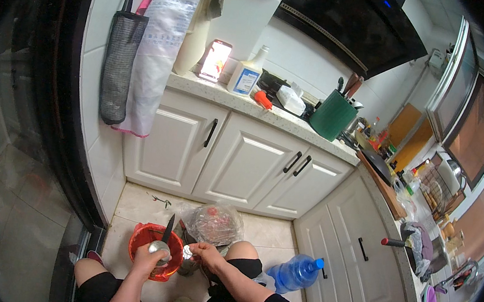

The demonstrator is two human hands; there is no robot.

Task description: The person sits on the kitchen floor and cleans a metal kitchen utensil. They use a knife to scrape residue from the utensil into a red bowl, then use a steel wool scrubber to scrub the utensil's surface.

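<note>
Over a red plastic-lined bin (pixel 134 239), my left hand (pixel 146 260) grips a round, pale, shiny object (pixel 159 249). A dark knife blade (pixel 169 227) rises from behind that object; its handle is hidden, so I cannot tell how it is held. Just right of the bin, my right hand (pixel 208 255) pinches a small silvery piece (pixel 187 252) between thumb and fingers. Below that piece stands a shiny container (pixel 187 268), partly covered. Beyond my right hand, a bulging clear plastic bag (pixel 214 224) rests on the floor, its contents unclear.
A blue water jug (pixel 295 273) lies at the right by the drawers. White cabinets (pixel 249 165) close off the front, with a counter (pixel 273 114) above. At left is a dark-framed glass door (pixel 26 198). Green scraps (pixel 160 200) lie on the floor.
</note>
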